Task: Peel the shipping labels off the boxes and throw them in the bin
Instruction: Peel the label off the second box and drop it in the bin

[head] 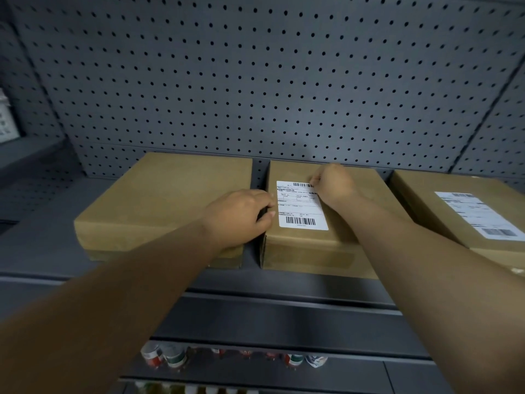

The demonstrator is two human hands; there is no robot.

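Note:
Three brown cardboard boxes lie side by side on a grey shelf. The middle box (306,245) carries a white shipping label (301,207) with barcodes. My right hand (333,184) pinches the label's top right corner. My left hand (241,216) grips the middle box's left edge, fingers curled over it. The left box (164,200) has a bare top with no label showing. A second white label (480,214) is stuck flat on the right box (443,194). No bin is in view.
A grey pegboard wall (255,81) rises behind the boxes. The shelf's front edge (284,291) runs below them. On a lower shelf stand several cans and bottles (167,356). A white basket (7,120) sits at the far left.

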